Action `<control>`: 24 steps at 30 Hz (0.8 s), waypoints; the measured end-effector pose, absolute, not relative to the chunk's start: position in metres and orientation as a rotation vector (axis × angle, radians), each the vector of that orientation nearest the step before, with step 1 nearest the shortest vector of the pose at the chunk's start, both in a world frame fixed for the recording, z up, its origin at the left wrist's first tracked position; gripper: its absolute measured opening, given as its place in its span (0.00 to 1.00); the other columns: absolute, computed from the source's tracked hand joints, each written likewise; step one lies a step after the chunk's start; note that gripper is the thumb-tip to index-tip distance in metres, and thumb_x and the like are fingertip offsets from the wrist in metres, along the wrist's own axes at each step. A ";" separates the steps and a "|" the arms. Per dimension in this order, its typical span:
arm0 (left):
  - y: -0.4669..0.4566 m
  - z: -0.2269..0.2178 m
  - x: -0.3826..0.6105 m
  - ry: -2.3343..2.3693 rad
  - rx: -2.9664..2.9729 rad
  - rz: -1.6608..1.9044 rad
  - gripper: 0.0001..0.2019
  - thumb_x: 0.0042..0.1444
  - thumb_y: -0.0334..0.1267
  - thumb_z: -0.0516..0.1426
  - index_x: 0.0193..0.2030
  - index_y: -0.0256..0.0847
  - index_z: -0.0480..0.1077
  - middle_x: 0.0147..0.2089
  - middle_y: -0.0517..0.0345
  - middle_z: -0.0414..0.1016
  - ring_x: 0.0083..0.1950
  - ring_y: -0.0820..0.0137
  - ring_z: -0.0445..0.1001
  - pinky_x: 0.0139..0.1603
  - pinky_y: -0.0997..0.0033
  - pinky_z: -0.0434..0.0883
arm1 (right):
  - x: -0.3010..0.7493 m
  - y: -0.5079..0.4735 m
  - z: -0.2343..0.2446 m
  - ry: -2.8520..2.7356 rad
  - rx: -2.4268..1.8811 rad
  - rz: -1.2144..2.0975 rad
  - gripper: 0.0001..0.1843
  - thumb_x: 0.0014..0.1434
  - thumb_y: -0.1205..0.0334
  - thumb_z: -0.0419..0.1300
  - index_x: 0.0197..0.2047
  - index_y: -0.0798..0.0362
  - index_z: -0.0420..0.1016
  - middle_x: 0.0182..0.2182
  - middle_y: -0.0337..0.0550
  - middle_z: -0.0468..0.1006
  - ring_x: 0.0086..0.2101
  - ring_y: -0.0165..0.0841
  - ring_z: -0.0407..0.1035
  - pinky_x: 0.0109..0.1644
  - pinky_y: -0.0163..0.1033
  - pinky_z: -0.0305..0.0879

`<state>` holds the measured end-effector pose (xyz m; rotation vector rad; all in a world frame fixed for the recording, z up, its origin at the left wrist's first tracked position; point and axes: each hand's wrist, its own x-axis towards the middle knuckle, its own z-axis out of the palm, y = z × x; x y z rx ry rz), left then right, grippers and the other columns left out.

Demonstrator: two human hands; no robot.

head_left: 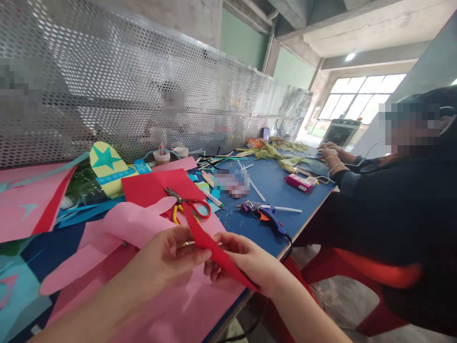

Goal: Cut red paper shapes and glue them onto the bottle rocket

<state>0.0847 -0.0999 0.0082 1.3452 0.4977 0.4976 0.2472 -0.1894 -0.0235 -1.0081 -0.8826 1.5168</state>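
A: Blue worktop (278,181) littered with paper, mesh screen (143,71) behind. Up front, a red strip (214,252) held just above the pink sheets.

B: Yes, left hand (167,257) fingers pinched on it, right hand (250,267) fingers clamped lower down. It looks light, floppy and easily creased, so best held near both ends.

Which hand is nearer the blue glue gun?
Right. The right hand lies just below the glue gun; the left hand is farther left, both holding the red strip.
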 end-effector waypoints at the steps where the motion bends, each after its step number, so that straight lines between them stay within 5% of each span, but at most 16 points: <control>1: -0.100 0.009 0.084 0.531 1.336 0.527 0.06 0.45 0.40 0.70 0.30 0.43 0.81 0.30 0.59 0.82 0.33 0.71 0.78 0.37 0.76 0.73 | 0.257 -0.192 -0.023 -1.043 -1.184 1.316 0.20 0.52 0.45 0.67 0.36 0.52 0.71 0.27 0.40 0.77 0.29 0.31 0.71 0.37 0.36 0.67; 4: -0.100 0.010 0.084 0.655 1.288 0.551 0.07 0.46 0.41 0.69 0.32 0.43 0.81 0.32 0.59 0.83 0.34 0.71 0.78 0.36 0.77 0.73 | 0.295 -0.200 -0.022 -1.205 -1.825 0.318 0.16 0.61 0.48 0.58 0.39 0.53 0.75 0.39 0.49 0.78 0.40 0.41 0.73 0.47 0.45 0.66; 6: -0.099 0.009 0.083 0.703 1.245 0.544 0.09 0.45 0.42 0.69 0.32 0.42 0.80 0.31 0.59 0.82 0.32 0.71 0.78 0.34 0.77 0.73 | 0.320 -0.204 -0.026 -1.113 -2.238 -0.086 0.19 0.59 0.49 0.60 0.43 0.57 0.76 0.44 0.58 0.77 0.48 0.50 0.70 0.55 0.51 0.61; 8: -0.097 0.008 0.083 0.734 1.220 0.558 0.12 0.41 0.44 0.71 0.32 0.41 0.80 0.30 0.59 0.82 0.31 0.71 0.78 0.32 0.78 0.73 | 0.338 -0.205 -0.033 -1.062 -2.463 -0.088 0.22 0.60 0.49 0.60 0.43 0.62 0.76 0.44 0.65 0.77 0.48 0.56 0.70 0.55 0.53 0.61; 16: -0.093 0.017 0.082 0.846 1.024 0.651 0.22 0.25 0.45 0.75 0.29 0.40 0.79 0.30 0.60 0.82 0.31 0.69 0.79 0.32 0.76 0.77 | 0.363 -0.201 -0.056 -1.058 -2.379 0.129 0.20 0.55 0.50 0.61 0.41 0.59 0.76 0.41 0.62 0.80 0.46 0.56 0.73 0.50 0.53 0.66; 20: -0.093 0.019 0.081 0.871 0.945 0.681 0.22 0.25 0.44 0.75 0.30 0.40 0.79 0.30 0.61 0.81 0.33 0.68 0.79 0.32 0.74 0.77 | 0.370 -0.211 -0.054 -1.041 -2.214 0.269 0.20 0.54 0.49 0.59 0.41 0.56 0.76 0.35 0.53 0.82 0.38 0.48 0.76 0.41 0.47 0.70; 24: -0.094 0.019 0.079 0.837 0.965 0.704 0.12 0.41 0.39 0.72 0.33 0.39 0.80 0.31 0.59 0.82 0.39 0.67 0.80 0.36 0.75 0.76 | 0.354 -0.223 -0.045 -0.888 -1.849 0.449 0.22 0.56 0.46 0.60 0.47 0.54 0.74 0.39 0.50 0.83 0.40 0.43 0.76 0.42 0.43 0.72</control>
